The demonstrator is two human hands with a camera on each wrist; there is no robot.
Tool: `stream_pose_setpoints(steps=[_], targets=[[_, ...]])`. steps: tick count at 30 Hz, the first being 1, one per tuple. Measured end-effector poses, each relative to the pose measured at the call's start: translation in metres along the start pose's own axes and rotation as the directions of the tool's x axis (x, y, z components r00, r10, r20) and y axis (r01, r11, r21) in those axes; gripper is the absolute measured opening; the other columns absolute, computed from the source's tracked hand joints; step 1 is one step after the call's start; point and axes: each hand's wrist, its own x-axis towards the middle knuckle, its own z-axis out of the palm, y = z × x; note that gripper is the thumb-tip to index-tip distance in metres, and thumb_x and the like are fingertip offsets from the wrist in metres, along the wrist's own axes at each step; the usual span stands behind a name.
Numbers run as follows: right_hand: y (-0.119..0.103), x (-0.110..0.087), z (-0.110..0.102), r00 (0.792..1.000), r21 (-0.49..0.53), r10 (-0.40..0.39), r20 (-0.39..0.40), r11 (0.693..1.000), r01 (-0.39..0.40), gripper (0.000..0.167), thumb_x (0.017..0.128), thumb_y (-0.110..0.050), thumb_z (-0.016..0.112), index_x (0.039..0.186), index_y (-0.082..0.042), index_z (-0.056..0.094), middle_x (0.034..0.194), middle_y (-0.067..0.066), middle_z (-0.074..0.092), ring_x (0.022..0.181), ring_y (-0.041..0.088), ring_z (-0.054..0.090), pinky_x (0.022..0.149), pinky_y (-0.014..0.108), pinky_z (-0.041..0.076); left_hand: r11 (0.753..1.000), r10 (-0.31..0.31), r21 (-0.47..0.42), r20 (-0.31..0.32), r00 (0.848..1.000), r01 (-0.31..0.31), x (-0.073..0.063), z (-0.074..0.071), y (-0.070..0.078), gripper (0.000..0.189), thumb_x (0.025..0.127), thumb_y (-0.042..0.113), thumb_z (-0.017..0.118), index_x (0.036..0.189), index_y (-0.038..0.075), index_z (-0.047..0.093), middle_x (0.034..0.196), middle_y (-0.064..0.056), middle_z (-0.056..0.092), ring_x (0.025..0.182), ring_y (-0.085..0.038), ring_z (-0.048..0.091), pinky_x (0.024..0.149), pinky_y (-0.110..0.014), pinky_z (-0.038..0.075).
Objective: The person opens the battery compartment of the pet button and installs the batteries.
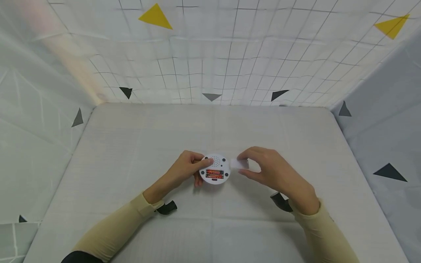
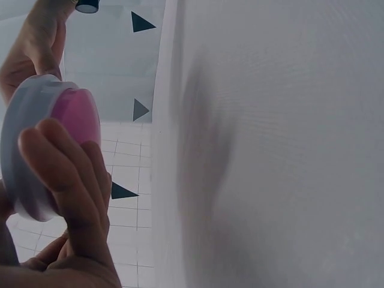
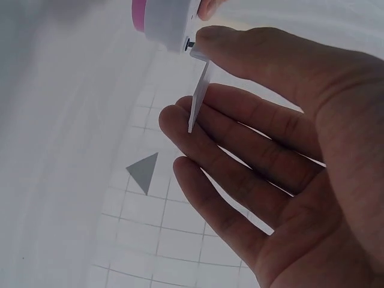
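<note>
As we check the head view, we see the left hand [image 1: 184,166] gripping the round white device [image 1: 218,166] over the desk [image 1: 164,128], batteries [image 1: 214,174] showing in it; right of the device, the right hand [image 1: 274,168] pinches a white cover [image 1: 240,164]. Left wrist: we see fingers [image 2: 78,186] against the device's pink side [image 2: 78,117]. Right wrist: we see the cover near the device, between thumb and half-spread fingers.

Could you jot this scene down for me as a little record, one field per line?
Left hand: grips the round device, thumb across its face
Right hand: pinches a small white cover beside it
Device colours: white, pink on the opposite side
Batteries: two, red-orange, uncovered in the device
Position: held above the pale table
</note>
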Motion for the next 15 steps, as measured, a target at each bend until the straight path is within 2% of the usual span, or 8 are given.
stream_pose_setpoints(steps=[9, 15], targets=[[-0.010, 0.002, 0.007, 0.999, 0.002, -0.041, -0.011, 0.999, 0.041, 0.036, 0.081, -0.018, 0.094, 0.110, -0.011, 0.074, 0.103, -0.002, 0.075, 0.092, 0.014, 0.069, 0.080, 0.035, 0.062, 1.000, 0.008, -0.004, 0.002, 1.000, -0.008, 0.000, 0.000, -0.001, 0.025, 0.102, 0.030, 0.072, 0.105, 0.005, 0.076, 0.080, -0.012, 0.077, 0.050, -0.020, 0.065, 0.049, -0.028, 0.055], [-0.019, 0.005, 0.012, 1.000, -0.016, -0.025, 0.019, 1.000, 0.026, 0.038, 0.080, -0.020, 0.094, 0.111, -0.011, 0.073, 0.103, -0.001, 0.075, 0.092, 0.013, 0.069, 0.082, 0.035, 0.063, 1.000, 0.017, -0.013, -0.005, 1.000, -0.017, -0.001, 0.002, 0.001, 0.026, 0.102, 0.027, 0.072, 0.104, 0.002, 0.075, 0.077, -0.010, 0.076, 0.050, -0.020, 0.066, 0.049, -0.029, 0.056]])
